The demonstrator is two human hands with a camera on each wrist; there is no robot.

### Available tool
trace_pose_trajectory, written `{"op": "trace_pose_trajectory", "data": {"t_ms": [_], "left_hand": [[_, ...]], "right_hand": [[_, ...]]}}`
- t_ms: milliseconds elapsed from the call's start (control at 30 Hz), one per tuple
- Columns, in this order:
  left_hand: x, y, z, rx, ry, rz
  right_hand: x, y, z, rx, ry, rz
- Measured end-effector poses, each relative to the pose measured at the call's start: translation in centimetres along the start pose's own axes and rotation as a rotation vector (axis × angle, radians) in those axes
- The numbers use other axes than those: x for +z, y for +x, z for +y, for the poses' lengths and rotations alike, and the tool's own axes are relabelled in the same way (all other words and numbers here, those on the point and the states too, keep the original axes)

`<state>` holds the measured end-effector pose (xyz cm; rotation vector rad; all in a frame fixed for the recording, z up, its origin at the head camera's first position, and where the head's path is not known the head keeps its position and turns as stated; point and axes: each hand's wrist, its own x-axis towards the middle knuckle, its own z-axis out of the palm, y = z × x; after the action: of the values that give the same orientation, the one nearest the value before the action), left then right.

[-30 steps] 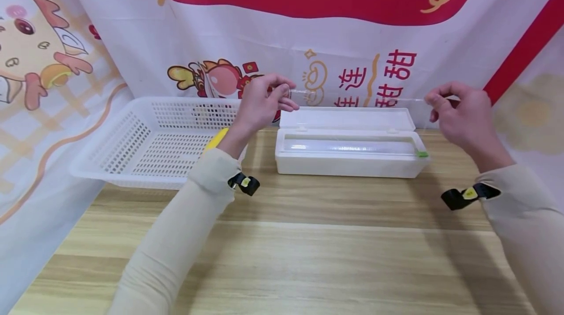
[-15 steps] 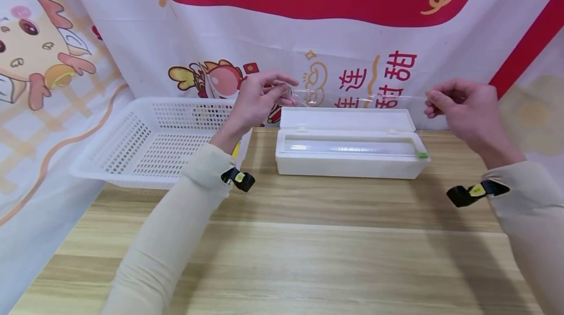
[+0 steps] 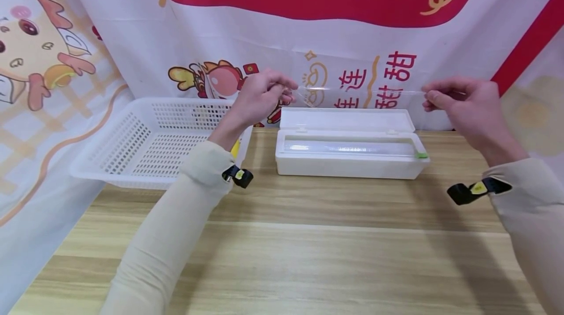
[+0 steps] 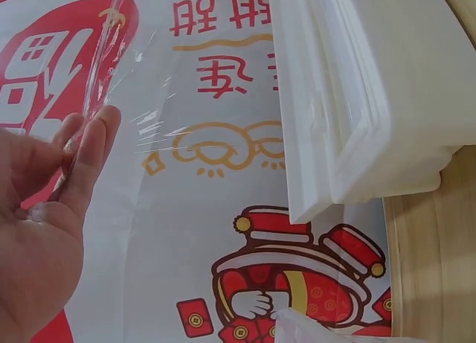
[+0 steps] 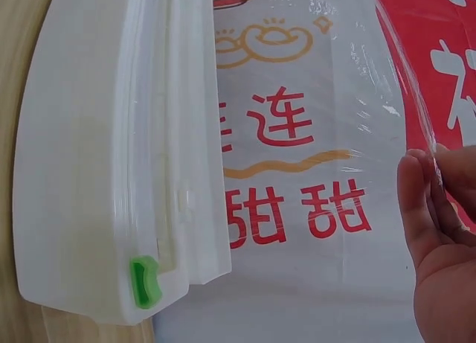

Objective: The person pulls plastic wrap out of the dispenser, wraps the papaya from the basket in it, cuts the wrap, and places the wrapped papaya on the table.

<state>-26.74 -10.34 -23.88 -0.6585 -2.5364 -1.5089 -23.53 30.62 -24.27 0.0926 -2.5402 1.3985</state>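
Observation:
A sheet of clear cling film [image 5: 364, 82] stretches between my two hands, its top edge a nearly straight line in the head view. My left hand [image 3: 260, 98] pinches one corner between thumb and fingers. The opposite corner is pinched by my right hand [image 3: 471, 109]. Below and between them, a white cling film dispenser [image 3: 348, 167] sits on the table, its lid [image 3: 348, 119] tipped back. A roll of film [image 3: 348, 146] lies inside the box. On the dispenser's right end is a green slide cutter [image 5: 145, 282]. The sheet's lower part is too transparent to trace.
A white perforated basket [image 3: 88, 170] stands at the left, partly behind my left forearm. Something yellow [image 3: 235, 148] shows at its right side, mostly hidden. A printed cloth [image 3: 246, 26] hangs behind the wooden table [image 3: 335, 256].
My left hand has shifted slightly left and my right wrist slightly right. The film's top edge, slack half a second ago, now looks straighter. The dispenser has stayed put.

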Motion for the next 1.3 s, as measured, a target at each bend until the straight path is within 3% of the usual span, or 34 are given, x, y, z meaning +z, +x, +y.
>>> {"op": "trace_pose_trajectory", "data": {"t_ms": [133, 233, 400, 500, 767, 1300], "left_hand": [[0.1, 0.0, 0.0, 0.001, 0.044, 0.020], [0.3, 0.0, -0.1, 0.042, 0.094, 0.053], [0.6, 0.1, -0.2, 0.073, 0.074, 0.076], [0.5, 0.2, 0.2, 0.069, 0.077, 0.080], [0.5, 0.3, 0.9, 0.051, 0.202, 0.124], [-0.4, 1.2, 3.1, 0.016, 0.167, 0.264]], "right_hand": [[-0.1, -0.1, 0.0, -0.006, -0.028, 0.029], [-0.1, -0.1, -0.1, 0.001, -0.029, 0.048], [-0.2, -0.1, -0.3, 0.012, -0.001, 0.062], [-0.2, -0.2, -0.6, 0.004, 0.011, 0.074], [-0.2, -0.1, -1.3, 0.001, 0.021, 0.111], [-0.7, 0.2, -2.5, -0.038, -0.015, 0.209]]}}
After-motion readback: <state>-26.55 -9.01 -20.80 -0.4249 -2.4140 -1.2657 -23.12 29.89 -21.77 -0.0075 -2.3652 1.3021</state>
